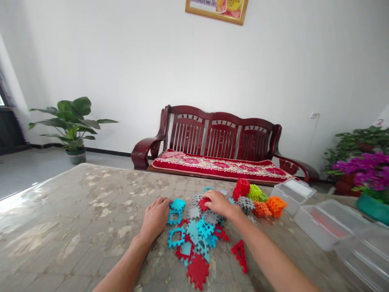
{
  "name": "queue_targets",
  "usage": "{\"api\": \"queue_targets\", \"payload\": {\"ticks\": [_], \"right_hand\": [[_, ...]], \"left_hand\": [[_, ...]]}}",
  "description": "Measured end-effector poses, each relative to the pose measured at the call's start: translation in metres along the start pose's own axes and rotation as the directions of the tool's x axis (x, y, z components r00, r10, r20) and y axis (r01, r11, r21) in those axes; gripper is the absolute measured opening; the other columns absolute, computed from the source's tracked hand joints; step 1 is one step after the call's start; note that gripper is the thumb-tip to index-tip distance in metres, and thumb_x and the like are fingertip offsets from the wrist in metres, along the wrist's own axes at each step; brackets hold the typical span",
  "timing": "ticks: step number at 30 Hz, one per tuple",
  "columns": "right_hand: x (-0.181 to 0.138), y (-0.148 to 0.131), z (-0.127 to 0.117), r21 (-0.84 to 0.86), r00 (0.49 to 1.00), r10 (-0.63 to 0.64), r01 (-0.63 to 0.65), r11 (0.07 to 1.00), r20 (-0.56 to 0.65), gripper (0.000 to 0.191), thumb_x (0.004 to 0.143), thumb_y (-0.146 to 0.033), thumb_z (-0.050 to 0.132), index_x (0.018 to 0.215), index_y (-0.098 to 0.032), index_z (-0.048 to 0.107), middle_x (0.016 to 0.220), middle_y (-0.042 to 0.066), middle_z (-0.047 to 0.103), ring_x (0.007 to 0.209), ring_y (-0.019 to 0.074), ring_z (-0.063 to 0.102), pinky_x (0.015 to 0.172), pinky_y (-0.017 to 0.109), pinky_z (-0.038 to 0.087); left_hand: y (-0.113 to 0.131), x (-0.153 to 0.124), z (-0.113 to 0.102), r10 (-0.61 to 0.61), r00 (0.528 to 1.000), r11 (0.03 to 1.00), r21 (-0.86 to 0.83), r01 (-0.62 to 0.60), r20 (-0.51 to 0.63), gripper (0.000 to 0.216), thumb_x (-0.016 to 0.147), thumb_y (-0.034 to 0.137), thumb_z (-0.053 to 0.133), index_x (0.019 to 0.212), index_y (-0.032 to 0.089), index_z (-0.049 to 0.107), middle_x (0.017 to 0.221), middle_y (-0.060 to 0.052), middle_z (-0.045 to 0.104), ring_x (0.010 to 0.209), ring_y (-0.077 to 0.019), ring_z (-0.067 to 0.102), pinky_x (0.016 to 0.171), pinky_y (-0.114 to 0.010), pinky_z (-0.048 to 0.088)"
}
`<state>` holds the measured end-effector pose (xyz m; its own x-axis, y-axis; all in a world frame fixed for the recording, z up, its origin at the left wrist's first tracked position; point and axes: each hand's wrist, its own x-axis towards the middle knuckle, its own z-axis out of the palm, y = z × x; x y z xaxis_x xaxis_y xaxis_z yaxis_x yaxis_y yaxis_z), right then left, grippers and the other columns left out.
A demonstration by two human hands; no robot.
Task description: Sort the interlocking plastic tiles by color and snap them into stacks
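My left hand (157,215) rests on the table with its fingers loosely bent. Its fingertips lie beside a cyan interlocking tile (178,204) and hold nothing I can see. Reaching over the far side of the pile, my right hand (218,202) has its fingers closed at a red interlocking tile (203,204). Between my arms spread cyan, grey and red toothed tiles, among them a cyan square frame (176,237), a grey tile (193,212) and a solid red tile (197,271). A red triangular frame (240,255) lies apart, near my right forearm.
Beyond my right wrist stand stacked tiles: red (241,189), grey (245,205), lime green (257,193) and orange (276,206). Clear plastic boxes (316,227) sit at the right, near purple flowers (364,170). A wooden bench (221,138) stands behind the patterned tablecloth (75,227).
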<state>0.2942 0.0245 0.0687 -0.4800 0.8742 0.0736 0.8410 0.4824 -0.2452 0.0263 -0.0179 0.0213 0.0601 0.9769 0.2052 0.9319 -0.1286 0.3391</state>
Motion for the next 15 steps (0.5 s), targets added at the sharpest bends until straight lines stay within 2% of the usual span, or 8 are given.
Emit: {"api": "queue_targets", "payload": {"ticks": [3, 6, 9, 15], "right_hand": [[0.0004, 0.0014, 0.003, -0.021, 1.0, 0.025, -0.025, 0.999, -0.012, 0.019, 0.077, -0.013, 0.055, 0.087, -0.016, 0.071, 0.097, 0.008, 0.069, 0.097, 0.0211, 0.06, 0.083, 0.028, 0.04], [0.0022, 0.0044, 0.0036, -0.029, 1.0, 0.01, -0.01, 1.0, 0.015, 0.011, 0.072, -0.015, 0.061, 0.08, -0.016, 0.068, 0.092, 0.006, 0.067, 0.09, 0.0199, 0.059, 0.077, 0.027, 0.039], [0.0037, 0.0073, 0.0028, -0.031, 0.999, -0.01, 0.011, 0.999, 0.039, 0.013, 0.067, -0.014, 0.065, 0.079, -0.016, 0.066, 0.093, 0.004, 0.065, 0.086, 0.0183, 0.057, 0.073, 0.025, 0.039], [0.0019, 0.0063, 0.0021, -0.04, 0.999, -0.017, 0.018, 0.999, 0.035, 0.016, 0.068, -0.012, 0.064, 0.083, -0.015, 0.065, 0.095, 0.006, 0.064, 0.091, 0.0195, 0.058, 0.077, 0.026, 0.04]], "left_hand": [[0.0003, -0.0002, -0.0005, 0.006, 1.0, 1.0, 0.001, -0.006, 0.003, 0.041, 0.095, 0.023, 0.035, 0.124, 0.025, 0.063, 0.133, -0.008, 0.061, 0.122, -0.0238, 0.056, 0.101, -0.04, 0.042], [0.0003, -0.0001, -0.0004, 0.001, 1.0, 1.0, 0.001, -0.001, 0.0, 0.04, 0.095, 0.023, 0.035, 0.124, 0.026, 0.063, 0.133, -0.008, 0.062, 0.122, -0.0231, 0.056, 0.101, -0.04, 0.041], [-0.0004, 0.0003, 0.0004, -0.005, 1.0, 1.0, -0.004, 0.005, 0.009, 0.04, 0.095, 0.022, 0.036, 0.125, 0.027, 0.062, 0.133, -0.007, 0.061, 0.122, -0.0226, 0.055, 0.102, -0.039, 0.041], [-0.0012, 0.0005, 0.002, 0.004, 1.0, 1.0, -0.003, -0.004, -0.001, 0.04, 0.094, 0.022, 0.036, 0.124, 0.027, 0.063, 0.134, -0.007, 0.061, 0.123, -0.023, 0.055, 0.102, -0.04, 0.041]]}}
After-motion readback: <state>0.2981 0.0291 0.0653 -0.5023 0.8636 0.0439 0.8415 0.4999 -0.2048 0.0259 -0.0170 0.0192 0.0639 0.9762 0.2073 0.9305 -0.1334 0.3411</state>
